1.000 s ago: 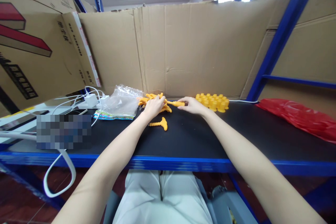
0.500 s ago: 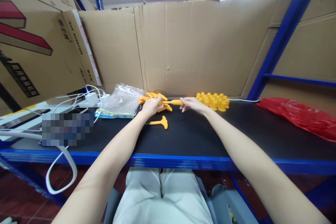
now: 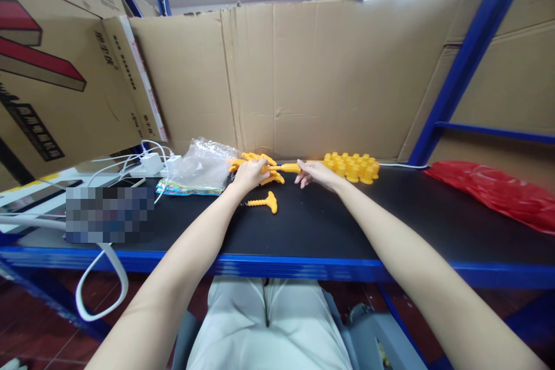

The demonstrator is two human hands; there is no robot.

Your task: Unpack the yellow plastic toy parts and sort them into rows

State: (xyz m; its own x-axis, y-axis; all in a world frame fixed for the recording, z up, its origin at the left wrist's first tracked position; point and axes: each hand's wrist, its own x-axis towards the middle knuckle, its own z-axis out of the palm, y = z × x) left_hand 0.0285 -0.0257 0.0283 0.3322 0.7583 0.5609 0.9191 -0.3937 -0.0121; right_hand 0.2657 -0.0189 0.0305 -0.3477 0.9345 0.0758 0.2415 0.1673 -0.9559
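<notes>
Between my two hands runs a slim yellow plastic piece (image 3: 288, 167), held level above the black tabletop (image 3: 303, 225). My left hand (image 3: 251, 174) is closed around its left end. At the thicker right end, my right hand (image 3: 317, 173) pinches with thumb and forefinger while the other fingers curl loosely. Behind and beside my left hand lies a pile of yellow handles (image 3: 260, 158), partly covered by that hand. Nearer to me rests a single yellow T-shaped handle (image 3: 269, 202) with a twisted shaft and a dark end.
Several yellow stepped cylinders (image 3: 353, 167) stand grouped right of my right hand. A clear plastic bag (image 3: 203, 165) lies left of the pile, near white cables and chargers (image 3: 151, 163). A red plastic bag (image 3: 489, 193) is at far right. Cardboard (image 3: 325, 81) walls the back.
The fingers of my right hand have loosened and shifted slightly along the yellow piece. My left hand stays nearly where it was.
</notes>
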